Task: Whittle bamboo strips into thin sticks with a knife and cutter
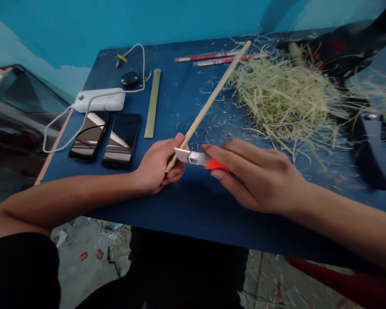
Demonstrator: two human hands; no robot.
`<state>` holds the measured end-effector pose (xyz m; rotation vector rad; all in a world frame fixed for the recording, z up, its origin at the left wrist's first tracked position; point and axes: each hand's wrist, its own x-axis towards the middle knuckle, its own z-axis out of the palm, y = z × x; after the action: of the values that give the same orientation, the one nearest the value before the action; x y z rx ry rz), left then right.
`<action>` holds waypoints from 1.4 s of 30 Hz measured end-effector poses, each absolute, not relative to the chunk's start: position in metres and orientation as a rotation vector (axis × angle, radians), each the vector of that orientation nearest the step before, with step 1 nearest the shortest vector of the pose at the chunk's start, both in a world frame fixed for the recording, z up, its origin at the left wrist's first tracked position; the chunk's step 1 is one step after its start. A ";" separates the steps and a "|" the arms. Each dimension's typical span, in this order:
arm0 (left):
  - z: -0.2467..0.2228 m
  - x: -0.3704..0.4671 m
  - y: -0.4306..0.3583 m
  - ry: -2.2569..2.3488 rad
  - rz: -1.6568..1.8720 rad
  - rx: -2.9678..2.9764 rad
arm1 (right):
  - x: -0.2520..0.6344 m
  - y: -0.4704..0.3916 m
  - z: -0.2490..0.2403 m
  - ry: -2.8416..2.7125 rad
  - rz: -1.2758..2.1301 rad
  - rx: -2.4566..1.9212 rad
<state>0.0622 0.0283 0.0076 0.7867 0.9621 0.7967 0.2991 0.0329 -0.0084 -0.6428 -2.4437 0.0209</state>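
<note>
My left hand point(162, 165) is closed round the lower end of a long pale stick point(214, 94), which slants up and to the right over the blue table point(180, 206). In my right hand point(260, 174) is a utility knife point(197, 159) with an orange handle, gripped between thumb and fingers. Its blade points left and lies against or just over the stick, beside my left thumb. Part of the knife's handle is hidden by my right fingers.
Two dark phones point(121, 139), a white power strip point(99, 101) with a cable and a flat green strip point(152, 103) lie left. Behind are red-and-white sticks point(209, 56). A heap of shavings point(279, 96) and dark tools point(337, 49) lie right.
</note>
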 end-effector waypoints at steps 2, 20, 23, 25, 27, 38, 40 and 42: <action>0.008 0.061 0.027 0.977 0.792 0.774 | 0.297 0.031 -0.015 -2.465 -0.008 -0.596; 0.008 0.062 0.025 0.953 0.717 0.765 | 0.304 0.032 -0.010 -2.458 -0.082 -0.637; 0.012 0.063 0.023 0.965 0.682 0.760 | 0.311 0.039 -0.008 -2.416 -0.143 -0.795; 0.013 0.064 0.022 0.975 0.674 0.751 | 0.313 0.042 -0.008 -2.397 -0.131 -0.833; 0.012 0.065 0.022 0.975 0.689 0.732 | 0.311 0.040 -0.010 -2.411 -0.068 -0.769; 0.009 0.068 0.024 0.939 0.721 0.749 | 0.306 0.032 -0.008 -2.468 0.056 -0.680; 0.008 0.067 0.025 0.926 0.728 0.756 | 0.308 0.032 -0.011 -2.448 0.052 -0.712; 0.008 0.067 0.026 0.925 0.733 0.766 | 0.309 0.033 -0.013 -2.430 0.046 -0.706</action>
<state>0.0666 0.0261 0.0079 0.7661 0.9252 0.7326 0.3088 0.0334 -0.0132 -0.7064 -2.4297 0.0457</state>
